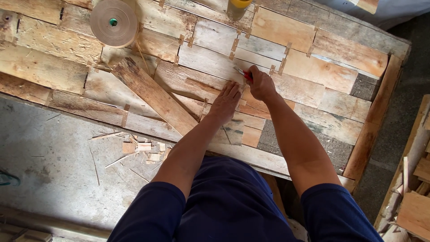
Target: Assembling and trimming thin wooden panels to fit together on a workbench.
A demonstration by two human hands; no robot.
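My left hand [225, 102] lies flat, fingers spread, on a patchwork sheet of thin wood veneer pieces [210, 62] joined with small strips of brown tape. My right hand [260, 84] is closed around a small red-handled cutter [244, 74], whose tip rests on the veneer just beside my left fingertips. A loose narrow plank [154, 96] lies diagonally on the sheet, left of my left hand.
A roll of brown paper tape [113, 22] lies on the sheet at the upper left. A yellow-capped container [238, 5] stands at the top edge. Wood scraps [143, 148] litter the grey floor at lower left. Stacked wood pieces [414, 188] sit at the right.
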